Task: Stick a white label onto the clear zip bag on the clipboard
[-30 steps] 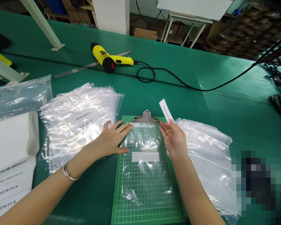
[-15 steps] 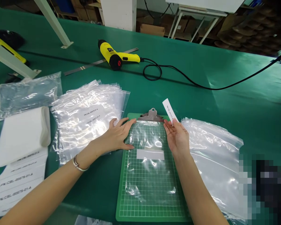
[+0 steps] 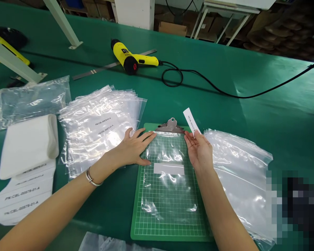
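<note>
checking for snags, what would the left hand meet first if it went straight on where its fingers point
Probably the metal clip on the clipboard, just beyond the left hand, though depth is unclear.

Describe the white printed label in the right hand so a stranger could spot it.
On the green tabletop, find the green gridded clipboard with a silver metal clip. Just right of that clip, the right hand pinches a narrow white rectangular label by its lower end. Its black print and slant set it apart from the blank-looking white strip mid-clipboard.
</note>
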`<state>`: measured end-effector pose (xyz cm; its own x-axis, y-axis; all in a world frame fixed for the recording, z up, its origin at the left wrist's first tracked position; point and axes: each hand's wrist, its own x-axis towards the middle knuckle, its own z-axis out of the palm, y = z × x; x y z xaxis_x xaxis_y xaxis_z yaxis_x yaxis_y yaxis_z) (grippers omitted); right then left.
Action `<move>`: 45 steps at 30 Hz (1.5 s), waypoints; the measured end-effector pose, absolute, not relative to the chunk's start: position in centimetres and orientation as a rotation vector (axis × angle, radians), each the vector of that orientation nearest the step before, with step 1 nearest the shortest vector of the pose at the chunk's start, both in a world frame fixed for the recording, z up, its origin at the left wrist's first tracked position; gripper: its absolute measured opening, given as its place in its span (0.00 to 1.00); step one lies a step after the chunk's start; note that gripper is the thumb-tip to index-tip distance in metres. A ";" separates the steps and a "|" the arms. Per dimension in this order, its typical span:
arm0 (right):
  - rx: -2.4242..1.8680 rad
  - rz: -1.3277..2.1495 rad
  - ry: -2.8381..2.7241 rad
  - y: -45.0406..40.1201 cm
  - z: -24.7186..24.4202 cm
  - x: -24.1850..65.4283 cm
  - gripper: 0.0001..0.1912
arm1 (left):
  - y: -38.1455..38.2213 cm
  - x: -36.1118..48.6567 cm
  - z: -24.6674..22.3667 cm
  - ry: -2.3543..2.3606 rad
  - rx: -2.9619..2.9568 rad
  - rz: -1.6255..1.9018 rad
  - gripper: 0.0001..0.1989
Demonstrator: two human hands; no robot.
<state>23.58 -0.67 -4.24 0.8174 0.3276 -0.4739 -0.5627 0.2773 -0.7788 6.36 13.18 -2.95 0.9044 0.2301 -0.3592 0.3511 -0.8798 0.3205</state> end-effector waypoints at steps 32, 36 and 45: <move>-1.477 0.938 -0.007 -7.0 -2.3 22.6 0.16 | 12.9 6.4 -3.0 0.363 2.825 -0.450 0.47; -1.589 1.031 -0.041 -9.2 -3.0 21.9 0.14 | 12.8 6.5 -2.9 0.355 2.843 -0.458 0.47; -1.671 1.183 -0.115 -10.0 -3.7 20.4 0.14 | 12.7 6.6 -2.7 0.358 2.802 -0.477 0.51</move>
<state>20.42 -10.02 -3.67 0.5092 0.5783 -0.6374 -0.4451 -0.4569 -0.7702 6.63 12.75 -2.66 0.9150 0.1941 -0.3537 0.2851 -0.9314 0.2262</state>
